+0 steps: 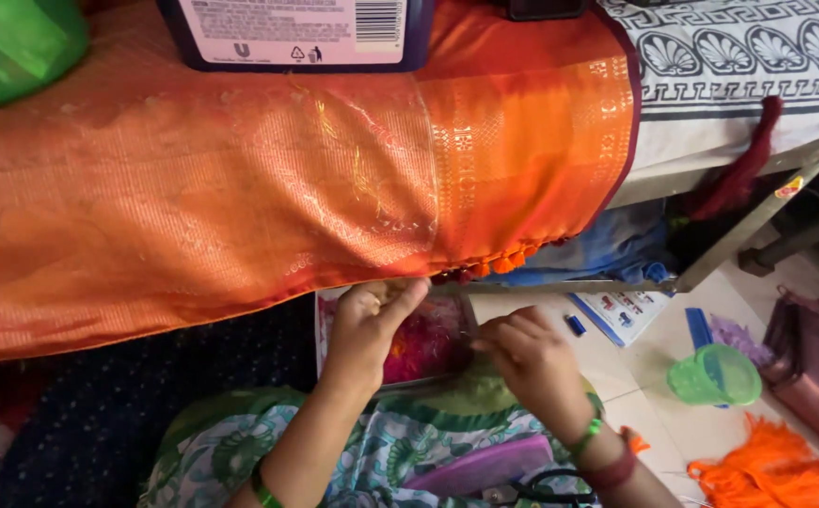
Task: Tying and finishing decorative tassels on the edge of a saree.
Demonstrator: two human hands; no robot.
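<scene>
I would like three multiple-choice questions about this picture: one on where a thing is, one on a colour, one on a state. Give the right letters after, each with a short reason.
1. Where does the small green cup stand?
A. on the floor at the right
B. on the orange cloth
C. in the left hand

2. What colour is the loose bundle of thread on the floor?
A. blue
B. orange
C. white

3. How is the left hand placed?
A. flat on the floor
B. hidden under the cloth
C. raised to the lower edge of the orange cloth, fingers pinched

Answers: 1 A, the cup stands on the pale floor, right of the right hand. 2 B, the bundle is bright orange. 3 C, thumb and fingers meet at the hem, near the small tassels.
</scene>
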